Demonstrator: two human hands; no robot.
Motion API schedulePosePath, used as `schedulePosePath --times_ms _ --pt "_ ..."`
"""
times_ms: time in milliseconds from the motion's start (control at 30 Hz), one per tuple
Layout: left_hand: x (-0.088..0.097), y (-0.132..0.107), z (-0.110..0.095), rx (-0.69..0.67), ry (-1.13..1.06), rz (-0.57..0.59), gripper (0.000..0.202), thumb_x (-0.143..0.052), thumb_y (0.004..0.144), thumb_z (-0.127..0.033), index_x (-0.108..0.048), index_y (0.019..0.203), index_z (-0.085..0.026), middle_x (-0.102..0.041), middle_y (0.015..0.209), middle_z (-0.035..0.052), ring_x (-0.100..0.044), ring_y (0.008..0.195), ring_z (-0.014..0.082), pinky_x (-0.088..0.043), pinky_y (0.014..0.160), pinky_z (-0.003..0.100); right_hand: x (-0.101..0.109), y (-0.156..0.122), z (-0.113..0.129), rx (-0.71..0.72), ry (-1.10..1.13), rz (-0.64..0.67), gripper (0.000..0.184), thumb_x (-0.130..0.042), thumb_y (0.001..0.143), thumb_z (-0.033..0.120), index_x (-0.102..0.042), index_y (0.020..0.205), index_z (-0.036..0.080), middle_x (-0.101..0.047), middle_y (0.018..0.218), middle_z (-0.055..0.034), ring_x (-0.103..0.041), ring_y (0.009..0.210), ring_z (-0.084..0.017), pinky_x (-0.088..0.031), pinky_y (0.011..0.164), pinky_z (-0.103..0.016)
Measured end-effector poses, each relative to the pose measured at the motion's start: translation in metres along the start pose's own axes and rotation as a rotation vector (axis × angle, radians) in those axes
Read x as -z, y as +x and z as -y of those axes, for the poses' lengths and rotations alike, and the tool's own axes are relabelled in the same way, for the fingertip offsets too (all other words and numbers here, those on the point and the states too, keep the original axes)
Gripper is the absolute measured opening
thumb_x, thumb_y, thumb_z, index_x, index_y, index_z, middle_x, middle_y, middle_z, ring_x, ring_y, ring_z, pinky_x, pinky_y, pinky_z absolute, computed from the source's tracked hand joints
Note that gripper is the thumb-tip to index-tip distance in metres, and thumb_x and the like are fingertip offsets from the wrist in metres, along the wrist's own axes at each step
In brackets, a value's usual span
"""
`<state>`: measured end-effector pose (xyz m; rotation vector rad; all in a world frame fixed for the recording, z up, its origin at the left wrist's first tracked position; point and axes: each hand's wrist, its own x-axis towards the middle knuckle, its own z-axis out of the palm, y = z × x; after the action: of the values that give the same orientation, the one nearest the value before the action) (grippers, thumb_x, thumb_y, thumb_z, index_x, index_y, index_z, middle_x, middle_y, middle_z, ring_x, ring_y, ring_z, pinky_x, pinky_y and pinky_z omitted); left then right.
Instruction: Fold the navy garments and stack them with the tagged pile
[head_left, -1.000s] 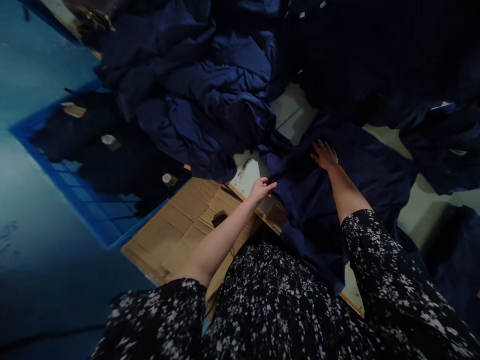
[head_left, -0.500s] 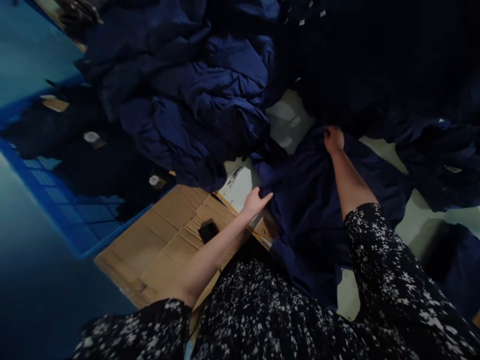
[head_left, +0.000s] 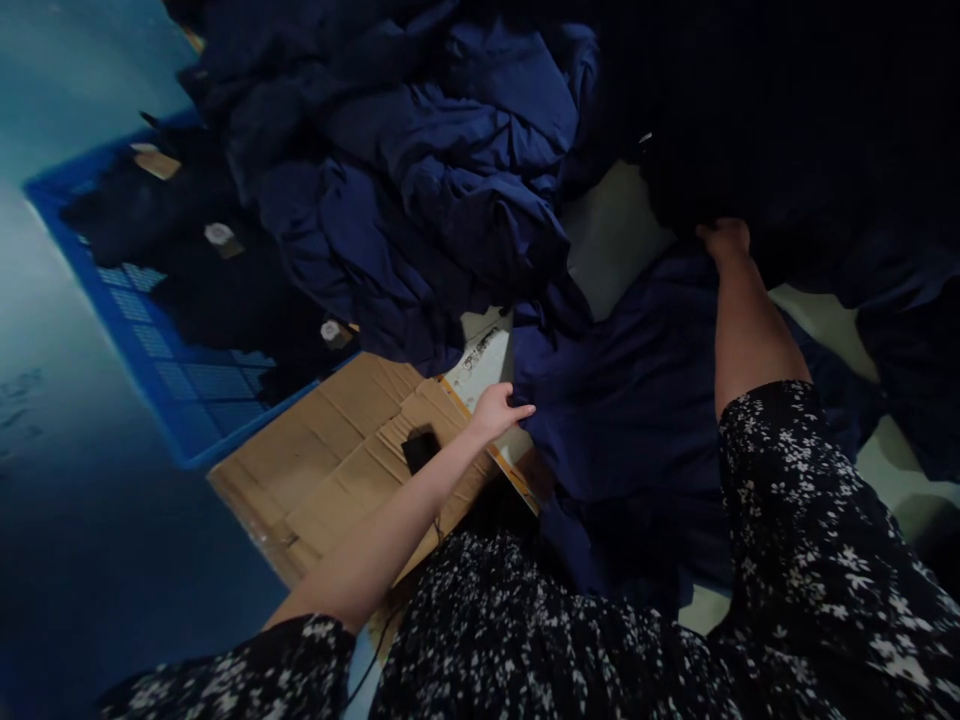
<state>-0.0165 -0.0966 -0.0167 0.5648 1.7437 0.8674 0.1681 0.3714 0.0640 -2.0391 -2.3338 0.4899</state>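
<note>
1. My right hand (head_left: 724, 238) has reached to the upper right, its fingers sunk in a dark cloth heap (head_left: 795, 170) at the top edge of a navy garment (head_left: 630, 410); whether they are clamped, I cannot tell.
2. My left hand (head_left: 496, 410), open, touches that garment's near edge at centre frame, above flattened cardboard (head_left: 330, 470).

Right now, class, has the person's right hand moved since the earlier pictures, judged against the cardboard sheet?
Yes: the right hand has moved away from the cardboard sheet, up and rightward in the view, to the edge of the dark garment pile.
</note>
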Motion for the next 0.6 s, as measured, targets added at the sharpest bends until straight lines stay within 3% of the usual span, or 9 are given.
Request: schedulePosePath --times_ms 167,267,400,500,600 --pt "0.009 -0.007 0.002 -0.02 -0.077 0.034 0.028 -0.088 0.06 -0.036 -0.065 0.061 -0.019 -0.065 0.058 0.0005 -0.06 0.052 0.0172 -0.048 0.053 0.026 0.019 -0.009 0.008 -0.123 0.088 -0.165 0.036 -0.05 0.108 0.022 -0.069 0.133 0.005 -0.068 0.136 -0.0276 -0.067 0.115 -0.022 -0.047 0.091 -0.039" --pt "0.009 -0.008 -0.002 -0.033 -0.089 -0.006 0.024 -0.086 0.061 -0.033 -0.067 0.063 -0.019 -0.065 0.061 0.0001 -0.06 0.057 0.0169 -0.048 0.056 0.025 0.016 -0.017 0.017 -0.079 0.085 -0.165 0.039 -0.045 0.108 0.019 -0.068 0.134 0.0 -0.067 0.136 -0.0308 -0.066 0.115 -0.023 -0.046 0.092 -0.038" --pt "0.003 -0.009 -0.007 -0.11 -0.097 -0.159 0.031 -0.078 0.072 -0.037 -0.058 0.055 -0.019 -0.053 0.055 -0.0026 -0.053 0.058 0.0144 -0.043 0.055 0.023 0.012 -0.018 0.022 0.023 0.052 -0.118 0.038 -0.051 0.107 0.02 -0.069 0.128 -0.007 -0.07 0.128 -0.0315 -0.067 0.113 -0.022 -0.045 0.092 -0.035" --pt "0.003 -0.015 -0.005 -0.129 -0.126 -0.16 0.031 -0.08 0.072 -0.041 -0.062 0.06 -0.018 -0.054 0.057 -0.0026 -0.053 0.059 0.0144 -0.042 0.056 0.023 0.016 -0.013 0.018 0.012 0.048 -0.164 0.039 -0.046 0.106 0.011 -0.062 0.135 -0.011 -0.067 0.133 -0.033 -0.065 0.121 -0.022 -0.045 0.094 -0.034" --pt "0.008 -0.021 0.0 -0.123 -0.155 -0.138 0.037 -0.09 0.064 -0.046 -0.066 0.068 -0.018 -0.06 0.063 -0.0012 -0.057 0.064 0.0166 -0.046 0.059 0.025 0.023 -0.012 0.012 -0.045 0.061 -0.235 0.038 -0.047 0.102 0.004 -0.061 0.135 -0.012 -0.066 0.134 -0.034 -0.065 0.124 -0.025 -0.046 0.094 -0.036"
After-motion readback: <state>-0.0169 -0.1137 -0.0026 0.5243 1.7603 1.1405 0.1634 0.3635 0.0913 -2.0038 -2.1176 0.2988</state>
